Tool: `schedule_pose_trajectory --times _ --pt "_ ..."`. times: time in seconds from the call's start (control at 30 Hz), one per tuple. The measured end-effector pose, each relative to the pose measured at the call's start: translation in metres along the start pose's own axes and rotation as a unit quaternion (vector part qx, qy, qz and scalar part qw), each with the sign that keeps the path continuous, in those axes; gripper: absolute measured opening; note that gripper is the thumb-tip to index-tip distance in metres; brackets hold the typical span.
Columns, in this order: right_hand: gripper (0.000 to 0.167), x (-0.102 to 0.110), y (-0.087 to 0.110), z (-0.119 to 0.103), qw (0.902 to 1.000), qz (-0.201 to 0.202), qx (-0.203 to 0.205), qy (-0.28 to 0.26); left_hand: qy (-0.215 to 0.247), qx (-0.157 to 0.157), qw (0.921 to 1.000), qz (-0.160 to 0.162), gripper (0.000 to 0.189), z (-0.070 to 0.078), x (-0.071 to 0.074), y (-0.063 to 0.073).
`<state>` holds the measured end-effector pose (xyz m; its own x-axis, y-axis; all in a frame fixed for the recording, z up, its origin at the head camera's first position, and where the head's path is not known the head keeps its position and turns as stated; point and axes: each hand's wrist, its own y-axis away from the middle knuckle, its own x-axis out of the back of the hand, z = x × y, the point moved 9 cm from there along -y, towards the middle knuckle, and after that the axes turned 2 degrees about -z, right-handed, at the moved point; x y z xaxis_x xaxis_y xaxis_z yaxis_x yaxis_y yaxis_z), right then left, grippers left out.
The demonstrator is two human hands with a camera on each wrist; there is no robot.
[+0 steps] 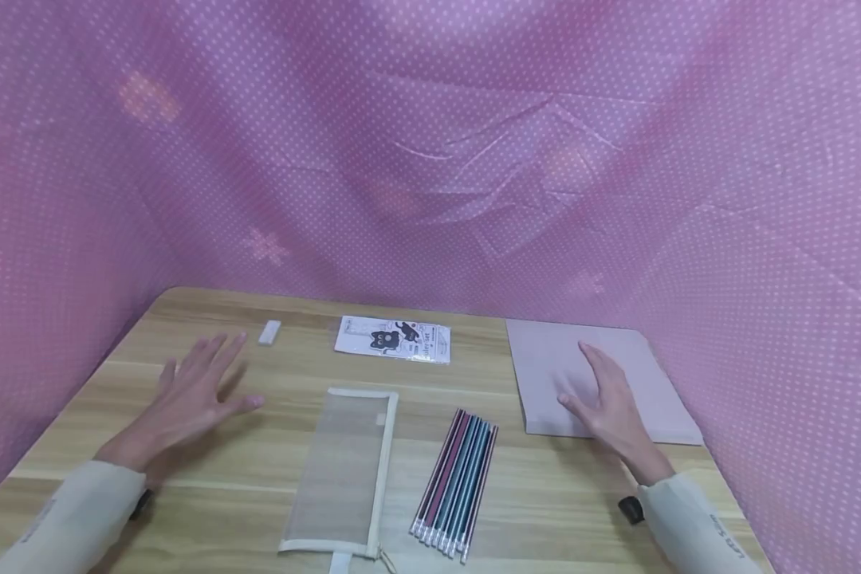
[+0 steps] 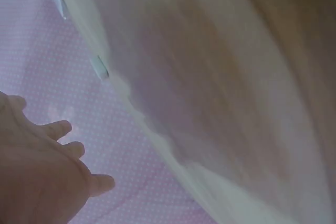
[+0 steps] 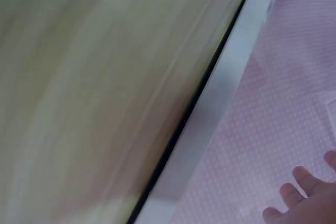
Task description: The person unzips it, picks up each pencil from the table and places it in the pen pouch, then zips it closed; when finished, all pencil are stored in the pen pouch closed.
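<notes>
With fingers spread, my left hand (image 1: 190, 402) hovers over the table's left side, holding nothing. A small white eraser-like block (image 1: 269, 332) lies just beyond its fingertips. My right hand (image 1: 612, 406) is held above the near edge of a pale pink flat folder or pad (image 1: 581, 375), thumb and fingers apart and nothing between them. Between the hands lie a mesh zip pouch (image 1: 340, 470) with a white border and a bundle of striped pencils (image 1: 455, 482) side by side. Farther back is a ruler set packet (image 1: 393, 339) with black cat drawings.
The wooden table (image 1: 215, 518) has a rounded far left corner. A pink dotted cloth (image 1: 430, 159) hangs round its back and sides. The pouch's zip pull (image 1: 387, 560) points toward the near edge. Dark straps show at both wrists.
</notes>
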<state>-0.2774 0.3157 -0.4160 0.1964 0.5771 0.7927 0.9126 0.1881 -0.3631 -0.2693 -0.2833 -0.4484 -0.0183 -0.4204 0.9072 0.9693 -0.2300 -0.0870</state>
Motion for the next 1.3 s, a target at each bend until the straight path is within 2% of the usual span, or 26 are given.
schedule_pose_trajectory --times 0.1,0.2,0.27,0.37,0.5,0.63,0.8,0.9,1.07,1.2,1.3 --pt "0.087 0.000 0.000 -0.003 0.9990 0.013 -0.022 -0.038 0.012 -0.009 0.9999 0.000 0.104 0.007 -0.002 0.000" --pt "0.080 -0.002 0.000 -0.009 0.9928 0.025 -0.043 -0.109 0.026 -0.020 0.9994 0.010 0.107 0.013 -0.003 0.000" --pt "0.073 -0.005 0.001 -0.017 0.9827 0.038 -0.044 -0.176 0.045 -0.021 0.9987 0.015 0.107 0.016 -0.004 0.001" --pt "0.064 -0.011 0.003 -0.031 0.9604 0.053 -0.039 -0.271 0.080 -0.017 0.9965 0.020 0.105 0.023 -0.005 0.003" --pt "0.059 -0.023 0.008 -0.055 0.9405 0.046 -0.021 -0.336 0.124 -0.027 0.9918 0.017 0.103 0.043 -0.007 0.006" --pt "0.058 -0.035 0.014 -0.081 0.9328 0.025 -0.002 -0.360 0.139 -0.053 0.9887 0.020 0.100 0.069 -0.012 0.011" --pt "0.059 -0.051 0.019 -0.111 0.9366 -0.007 0.023 -0.350 0.125 -0.075 0.9892 0.013 0.101 0.103 -0.021 0.020" --pt "0.060 -0.067 0.021 -0.125 0.9407 -0.046 0.007 -0.336 0.112 -0.079 0.9905 -0.004 0.103 0.122 -0.031 0.027" --pt "0.060 -0.096 0.028 -0.146 0.9378 -0.120 -0.040 -0.323 0.106 -0.081 0.9902 -0.040 0.107 0.151 -0.048 0.041" --pt "0.055 -0.115 0.034 -0.168 0.9414 -0.159 -0.027 -0.296 0.106 -0.089 0.9886 -0.059 0.103 0.168 -0.060 0.049" --pt "0.051 -0.129 0.041 -0.186 0.9396 -0.191 -0.002 -0.284 0.094 -0.102 0.9874 -0.076 0.094 0.177 -0.069 0.057"
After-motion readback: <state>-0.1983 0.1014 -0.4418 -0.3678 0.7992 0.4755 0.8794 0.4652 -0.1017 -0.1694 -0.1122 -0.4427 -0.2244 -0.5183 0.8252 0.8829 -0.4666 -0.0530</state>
